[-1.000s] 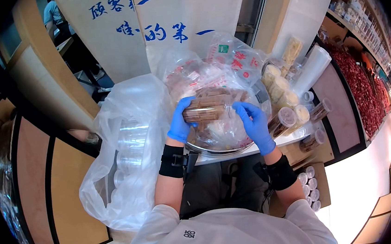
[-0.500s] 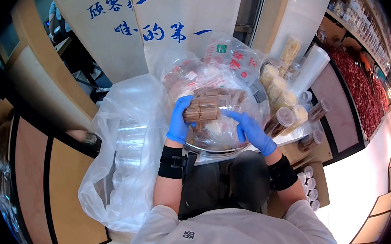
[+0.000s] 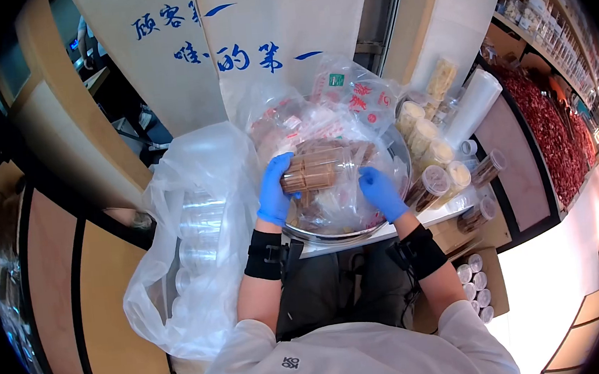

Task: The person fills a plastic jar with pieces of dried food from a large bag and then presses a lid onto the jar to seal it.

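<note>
In my left hand (image 3: pixel 276 192), gloved in blue, lies a clear plastic jar (image 3: pixel 343 167) on its side, packed with thin brown sticks (image 3: pixel 309 171). Its mouth points right. My right hand (image 3: pixel 382 191), also blue-gloved, is just right of the jar's mouth with its fingers curled together; whether something is between them is hidden. Beneath both hands is a wide round metal basin (image 3: pixel 397 151) lined with plastic bags (image 3: pixel 330 216). More brown sticks (image 3: pixel 363 150) show in the bags behind the jar.
A large translucent bag (image 3: pixel 145 293) of clear jars (image 3: pixel 202 227) stands at left. Filled jars (image 3: pixel 436 181) and a plastic roll (image 3: pixel 476 104) crowd the right side. Lower right, a cardboard box (image 3: pixel 493 287) holds several lidded containers (image 3: pixel 476 280). A lettered panel (image 3: pixel 277 11) stands ahead.
My right hand has drawn back slightly from the jar's mouth, and its outstretched fingers have curled in. My left hand still holds the jar in nearly the same place.
</note>
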Available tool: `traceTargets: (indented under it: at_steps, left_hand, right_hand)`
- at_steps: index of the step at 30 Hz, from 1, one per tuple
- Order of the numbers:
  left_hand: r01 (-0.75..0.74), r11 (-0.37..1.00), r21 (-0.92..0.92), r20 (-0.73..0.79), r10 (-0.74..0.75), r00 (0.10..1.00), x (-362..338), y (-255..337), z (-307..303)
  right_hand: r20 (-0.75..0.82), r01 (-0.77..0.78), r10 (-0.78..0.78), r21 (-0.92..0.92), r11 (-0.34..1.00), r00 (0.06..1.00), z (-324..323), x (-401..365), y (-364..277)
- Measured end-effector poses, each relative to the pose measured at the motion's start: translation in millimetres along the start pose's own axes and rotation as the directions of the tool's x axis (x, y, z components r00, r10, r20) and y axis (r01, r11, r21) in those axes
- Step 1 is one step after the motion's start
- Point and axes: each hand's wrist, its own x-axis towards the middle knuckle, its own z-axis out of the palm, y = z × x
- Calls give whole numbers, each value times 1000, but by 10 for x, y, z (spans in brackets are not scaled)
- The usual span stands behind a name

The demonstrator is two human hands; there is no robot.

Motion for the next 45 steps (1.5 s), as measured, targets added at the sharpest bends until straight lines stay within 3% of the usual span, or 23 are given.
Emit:
traceTargets:
  at_steps: [2,3,5,8,12,15,18,19,20,22,24,25,27,28,29,30,34,35,36,37,39,43,45]
  left_hand:
    - [23,999,45,-6,-22,1000,33,-11,-47]
    - [49,995,89,-14,-48,999,41,-25,-74]
    - [69,996,51,-12,-68,998,56,-55,-71]
    - [149,989,-17,-26,-150,988,66,-30,-77]
    - [237,970,-47,-28,-238,971,75,10,-111]
    - [368,905,-215,193,-330,924,220,-66,-353]
    - [351,898,-266,92,-339,936,26,38,5]
    - [362,898,-251,92,-350,932,13,51,24]
    - [354,920,-168,109,-339,934,-2,56,36]
    - [359,931,-67,129,-349,928,-19,40,36]
    - [332,937,111,104,-343,934,0,20,17]
    - [341,932,127,107,-354,929,9,22,-3]
    - [353,913,206,151,-386,910,21,46,-44]
    - [358,908,219,152,-394,906,-17,56,18]
    - [356,912,202,110,-383,917,-83,65,131]
    - [353,917,184,67,-370,927,-120,69,193]
    - [301,916,266,85,-334,939,-82,27,123]
    - [259,934,246,92,-289,953,-54,8,91]
    - [215,950,225,98,-242,965,-40,1,75]
    - [217,949,228,97,-244,965,-46,6,68]
    - [204,959,196,119,-230,966,-59,13,64]
    - [185,965,187,113,-208,972,-71,26,88]
    - [162,978,133,71,-173,982,-58,21,59]
  right_hand:
    - [341,115,22,-376,919,940,73,23,-9]
    - [341,113,22,-371,922,940,107,9,-164]
    - [453,245,-210,-20,969,867,152,-15,-617]
    - [584,349,-199,-155,924,787,387,26,-463]
    - [567,493,-246,-335,803,786,452,-10,-392]
    - [628,472,-281,-158,867,725,455,-8,-223]
    - [598,533,-354,-147,833,719,797,33,212]
    - [526,168,-308,297,940,793,1116,99,612]
    - [487,-211,-216,678,704,846,1297,111,818]
    - [497,347,-408,215,913,766,760,-27,103]
    - [474,646,-525,-130,753,707,525,-121,-168]
    - [460,635,-521,-131,761,719,433,-147,-344]
    - [564,356,-126,-318,879,816,241,-152,-649]
    - [555,346,-124,-315,884,823,342,-131,-461]
    - [496,-24,-42,126,992,867,561,-85,-84]
    - [481,-356,64,546,759,874,769,-34,250]
    - [270,-100,-46,502,859,962,1060,90,702]
    - [356,-383,145,823,420,923,879,33,392]
    - [513,-481,243,858,-184,823,714,-6,99]
    - [513,-479,244,858,-187,823,605,-27,-118]
    - [411,-519,461,845,131,787,466,-30,-388]
    - [338,-474,509,865,162,792,392,70,-362]
    - [243,-428,357,616,661,902,194,33,-307]
